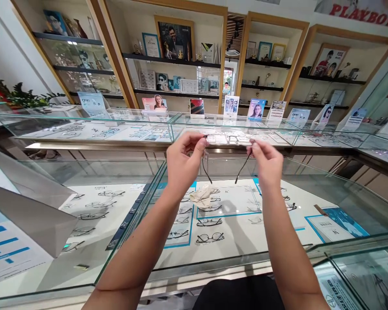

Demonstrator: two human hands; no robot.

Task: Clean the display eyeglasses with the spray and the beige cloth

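Fingers of your left hand (pixel 183 161) are pinched shut on the left end of a thin pair of glasses (pixel 228 140), thumb and forefinger meeting right at the hinge. From those fingertips a dark temple arm hangs down and curls slightly toward your wrist, with a small white tag dangling just beside it. Below your left fingers, on top of the glass counter (pixel 342 193), lies a crumpled pale cloth (pixel 203 194), apart from both hands.

Between your two sets of fingertips the glasses front is stretched out level, held up in the air above the counter; its lenses are hard to pick out against the display case (pixel 116 129) behind them.

Your right hand (pixel 267 161) has its thumb and forefinger closed on the right end of the frame in the same way, and the second temple arm slants down and inward from that pinch. The remaining fingers of that hand are folded loosely into the palm.

Under the glass beneath both hands, rows of other frames (pixel 209 237) sit on white trays. Farther right of your right fingers, a printed blue card (pixel 334 224) lies inside the counter. Beyond your fingertips, wall shelves (pixel 171 60) carry framed pictures and small cards.
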